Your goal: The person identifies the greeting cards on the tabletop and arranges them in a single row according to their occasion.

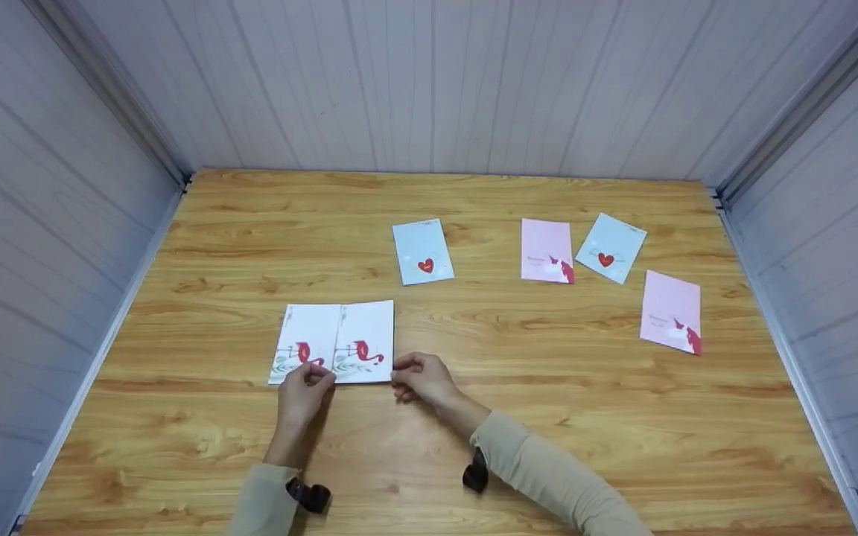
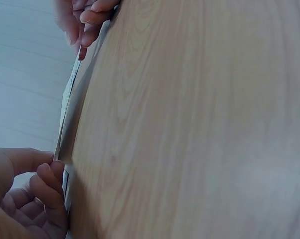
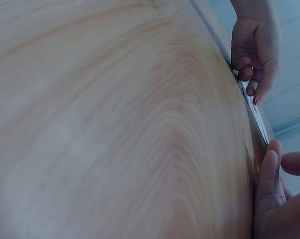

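Two white cards with red flamingos lie side by side in the head view. My left hand [image 1: 302, 394] pinches the near left corner of the right flamingo card [image 1: 366, 327], and its fingers overlap the lower part of the left flamingo card [image 1: 308, 324]. At the near right corner, my right hand [image 1: 425, 381] holds the same right card between thumb and fingers. Seen edge-on in the left wrist view, that card [image 2: 65, 102] stretches between both hands, its near edge slightly above the wood with a shadow beneath.
Beyond the flamingo pair lies a pale blue heart card [image 1: 421, 249]. Toward the right are a pink unicorn card [image 1: 546, 246], another blue heart card [image 1: 611, 242] and a second pink card [image 1: 671, 305]. Panel walls [image 1: 429, 82] enclose the wooden table [image 1: 250, 238] on three sides.
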The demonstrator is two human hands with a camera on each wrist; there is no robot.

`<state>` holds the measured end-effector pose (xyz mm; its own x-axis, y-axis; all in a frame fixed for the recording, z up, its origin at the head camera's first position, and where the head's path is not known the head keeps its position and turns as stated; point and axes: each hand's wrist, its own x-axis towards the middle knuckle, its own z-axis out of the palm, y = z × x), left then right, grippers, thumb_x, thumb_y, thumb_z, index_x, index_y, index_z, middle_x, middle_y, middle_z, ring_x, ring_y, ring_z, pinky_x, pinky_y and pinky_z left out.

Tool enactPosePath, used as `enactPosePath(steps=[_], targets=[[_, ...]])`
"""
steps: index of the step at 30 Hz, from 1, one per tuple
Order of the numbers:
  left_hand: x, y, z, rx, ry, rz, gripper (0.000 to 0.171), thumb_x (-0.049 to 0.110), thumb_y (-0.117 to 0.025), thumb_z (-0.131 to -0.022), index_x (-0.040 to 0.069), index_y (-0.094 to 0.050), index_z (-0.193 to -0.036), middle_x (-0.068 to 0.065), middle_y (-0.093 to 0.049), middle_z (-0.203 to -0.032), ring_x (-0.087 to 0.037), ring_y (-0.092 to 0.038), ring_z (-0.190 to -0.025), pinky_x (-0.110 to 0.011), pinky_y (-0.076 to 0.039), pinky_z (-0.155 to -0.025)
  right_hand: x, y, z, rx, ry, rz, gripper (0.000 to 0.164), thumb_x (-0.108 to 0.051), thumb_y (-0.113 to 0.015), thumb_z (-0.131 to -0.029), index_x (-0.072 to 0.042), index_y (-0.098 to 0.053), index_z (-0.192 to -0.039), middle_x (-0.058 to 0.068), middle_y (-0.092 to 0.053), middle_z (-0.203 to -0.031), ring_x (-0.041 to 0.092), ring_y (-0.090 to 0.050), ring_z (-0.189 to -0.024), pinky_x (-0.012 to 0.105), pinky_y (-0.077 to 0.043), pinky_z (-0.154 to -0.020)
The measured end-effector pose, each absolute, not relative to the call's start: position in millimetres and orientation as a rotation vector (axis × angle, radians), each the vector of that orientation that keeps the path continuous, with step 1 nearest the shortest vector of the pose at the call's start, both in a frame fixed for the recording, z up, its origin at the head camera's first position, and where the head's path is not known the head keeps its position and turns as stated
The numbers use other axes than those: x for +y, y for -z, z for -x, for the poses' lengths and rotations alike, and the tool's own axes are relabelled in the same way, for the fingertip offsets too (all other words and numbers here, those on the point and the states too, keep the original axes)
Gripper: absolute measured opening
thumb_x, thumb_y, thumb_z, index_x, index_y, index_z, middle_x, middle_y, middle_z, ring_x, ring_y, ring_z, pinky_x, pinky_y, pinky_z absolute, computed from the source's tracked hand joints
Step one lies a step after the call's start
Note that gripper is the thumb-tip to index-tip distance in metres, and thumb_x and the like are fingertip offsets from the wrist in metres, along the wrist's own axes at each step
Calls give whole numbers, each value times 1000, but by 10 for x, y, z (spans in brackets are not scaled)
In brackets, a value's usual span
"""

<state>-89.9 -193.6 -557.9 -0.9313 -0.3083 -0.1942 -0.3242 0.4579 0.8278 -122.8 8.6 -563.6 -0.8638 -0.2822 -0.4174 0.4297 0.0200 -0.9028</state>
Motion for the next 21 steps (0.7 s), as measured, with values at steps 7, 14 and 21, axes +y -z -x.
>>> enactPosePath(steps=[7, 14, 21], targets=[[-1934, 5595, 890, 2768, -1434, 534, 10, 8, -65, -77, -1, -60, -80, -5, -56, -70, -19, -52, -68, -28, -40, -59, 93, 5611, 1190, 1826, 1885, -91, 17, 3, -59, -79, 8, -56, -95, 14, -61, -71, 15, -57, -51, 25, -48, -48], [-1948, 5599, 881, 2760, -1454, 532, 9, 6, -64, -77, -1, -60, -79, -5, -55, -69, -18, -50, -64, -26, -39, -55, 95, 5609, 1193, 1844, 1857, -103, 17, 2, -59, -79, 7, -56, -95, 14, -61, -71, 15, -58, -51, 26, -49, -48], [-1948, 5605, 876, 2729, -1459, 570, 9, 8, -63, -78, 0, -59, -81, -6, -55, -70, -18, -49, -63, -25, -40, -53, 99, 5635, 1195, 1858, 1835, -91, 17, 2, -59, -79, 8, -56, -95, 14, -62, -73, 16, -58, -52, 26, -49, -50]])
